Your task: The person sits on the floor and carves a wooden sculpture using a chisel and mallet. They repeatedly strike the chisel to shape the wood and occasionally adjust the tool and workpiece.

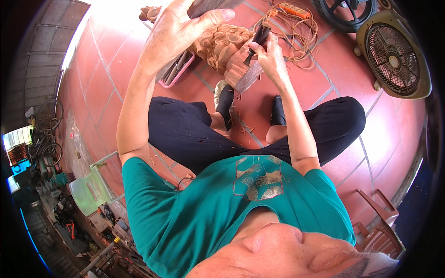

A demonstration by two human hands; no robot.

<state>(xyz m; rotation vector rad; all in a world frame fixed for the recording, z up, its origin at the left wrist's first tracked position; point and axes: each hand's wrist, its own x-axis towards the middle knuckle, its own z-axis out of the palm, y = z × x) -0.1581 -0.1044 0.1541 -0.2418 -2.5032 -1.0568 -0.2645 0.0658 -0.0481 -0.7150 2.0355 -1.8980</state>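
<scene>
My right hand (273, 58) closes around the dark handle of a chisel (260, 38), fingers and thumb wrapped on it. The chisel's lower end meets the reddish cut end of a wood carving (218, 48), whose body is covered in rounded, overlapping relief. My left hand (181, 30) is raised to the left of the carving, its thumb reaching across a greyish wooden mallet (213, 7). The upper edge cuts off the mallet and most of that hand's fingers. Beneath my left forearm, a pink tray (189, 65) holds several long, thin tools.
My feet flank the carving's near end, with wood chips (245, 129) between them. Beyond lie a coiled cord (308, 39) and an orange power strip (294, 10). A fan (394, 60) stands at right, a green chair (90, 190) at left and brown chairs (382, 227) at lower right.
</scene>
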